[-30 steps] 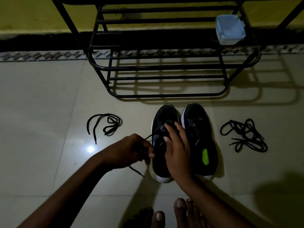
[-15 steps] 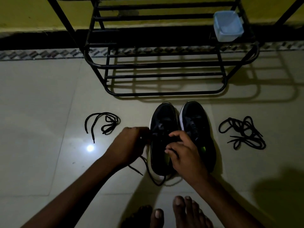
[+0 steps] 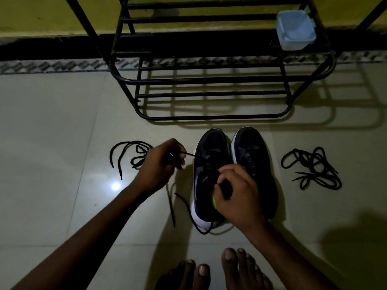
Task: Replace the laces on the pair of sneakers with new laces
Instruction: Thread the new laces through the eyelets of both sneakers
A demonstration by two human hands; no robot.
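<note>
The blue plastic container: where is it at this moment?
In the head view, the blue plastic container sits at the upper right, on the right end of the black metal rack, beyond the sneakers.

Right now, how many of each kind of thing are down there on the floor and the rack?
Sneakers: 2
Loose lace bundles: 2
Trailing lace: 1
Rack: 1
Plastic tub: 1
Total: 7

Dim tiled floor point(image 3: 52, 122), black metal rack point(image 3: 209, 80), yellow wall point(image 3: 41, 15).
</note>
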